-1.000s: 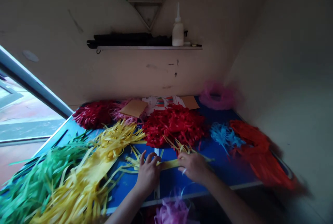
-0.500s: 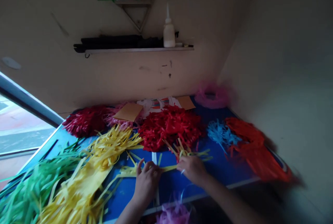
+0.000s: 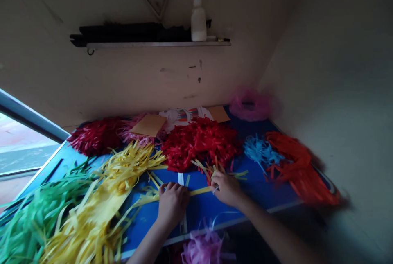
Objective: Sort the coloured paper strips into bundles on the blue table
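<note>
Yellow strip (image 3: 200, 191) — between left and right fingers (image 3: 216, 180)

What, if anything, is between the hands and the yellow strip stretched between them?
Nothing visible: the left hand lies over the yellow strip, and the right hand grips it farther right. The red streamer pile sits just beyond, not between.

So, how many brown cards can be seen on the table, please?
2. One card lies on the pink strips, toward the back left; the second card is at the back, just right of the white paper. Others may be hidden underneath.
</note>
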Demonstrator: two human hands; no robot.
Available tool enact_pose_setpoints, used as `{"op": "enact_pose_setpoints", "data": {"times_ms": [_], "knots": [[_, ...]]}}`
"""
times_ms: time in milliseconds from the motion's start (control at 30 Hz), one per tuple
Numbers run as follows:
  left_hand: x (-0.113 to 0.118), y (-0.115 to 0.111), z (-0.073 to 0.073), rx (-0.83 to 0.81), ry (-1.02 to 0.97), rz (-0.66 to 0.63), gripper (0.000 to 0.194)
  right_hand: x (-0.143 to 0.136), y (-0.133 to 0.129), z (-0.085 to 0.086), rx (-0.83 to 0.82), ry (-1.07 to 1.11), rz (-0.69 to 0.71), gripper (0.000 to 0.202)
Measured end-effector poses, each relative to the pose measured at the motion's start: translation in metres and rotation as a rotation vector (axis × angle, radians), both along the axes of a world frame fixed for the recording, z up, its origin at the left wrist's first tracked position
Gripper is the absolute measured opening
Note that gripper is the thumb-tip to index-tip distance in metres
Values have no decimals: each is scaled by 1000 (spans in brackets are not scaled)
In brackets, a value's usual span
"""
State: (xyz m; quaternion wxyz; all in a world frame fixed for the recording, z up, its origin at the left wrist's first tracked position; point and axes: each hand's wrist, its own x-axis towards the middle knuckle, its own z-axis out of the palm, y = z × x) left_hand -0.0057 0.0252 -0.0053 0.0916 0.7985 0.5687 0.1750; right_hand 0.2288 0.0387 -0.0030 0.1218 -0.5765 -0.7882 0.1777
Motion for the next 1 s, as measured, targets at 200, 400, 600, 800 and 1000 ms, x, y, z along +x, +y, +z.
{"op": "enact_pose_setpoints", "data": {"times_ms": [200, 400, 600, 800, 1000], "knots": [[1, -3, -2, 118, 18, -55, 17, 0, -4, 3, 92, -94, 129, 12], [5, -6, -9, 273, 7, -182, 19, -1, -2, -8, 257, -189, 397, 14], [12, 3, -5, 299, -1, -199, 16, -5, 7, -2, 270, -190, 366, 8], [13, -2, -12, 313, 79, -198, 18, -19, -11, -7, 240, -150, 268, 9], [0, -8, -8, 108, 21, -180, 17, 12, -13, -19, 138, 8, 161, 7]]}}
